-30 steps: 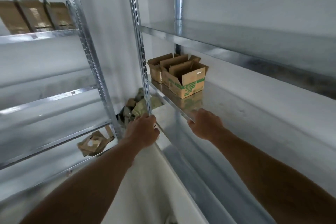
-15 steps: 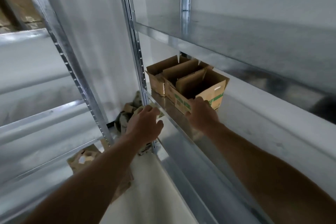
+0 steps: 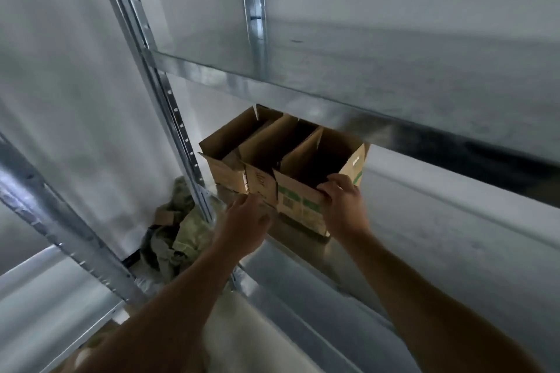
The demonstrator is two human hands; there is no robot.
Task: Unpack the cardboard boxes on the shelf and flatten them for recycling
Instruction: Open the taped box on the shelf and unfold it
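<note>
Open cardboard boxes stand in a row on the metal shelf point(image 3: 348, 275), flaps up. The nearest box point(image 3: 303, 206) has green print on its front. My right hand point(image 3: 344, 204) grips the top edge of its front wall, fingers curled over the rim. My left hand point(image 3: 247, 222) reaches to the left of it, at the lower front of the middle box point(image 3: 260, 182); its fingers are blurred and partly hidden. A third box point(image 3: 225, 157) stands furthest left, by the upright.
A perforated steel upright point(image 3: 169, 100) rises just left of the boxes. The upper shelf point(image 3: 363, 82) hangs low over them. Crumpled paper and cardboard scraps point(image 3: 178, 236) lie on the floor beyond the upright. Another shelf unit's upright point(image 3: 60, 230) stands at left.
I have moved closer to the boxes. My right hand went from the box's front up to grip its top edge. My left hand left the upright and reached towards the middle box.
</note>
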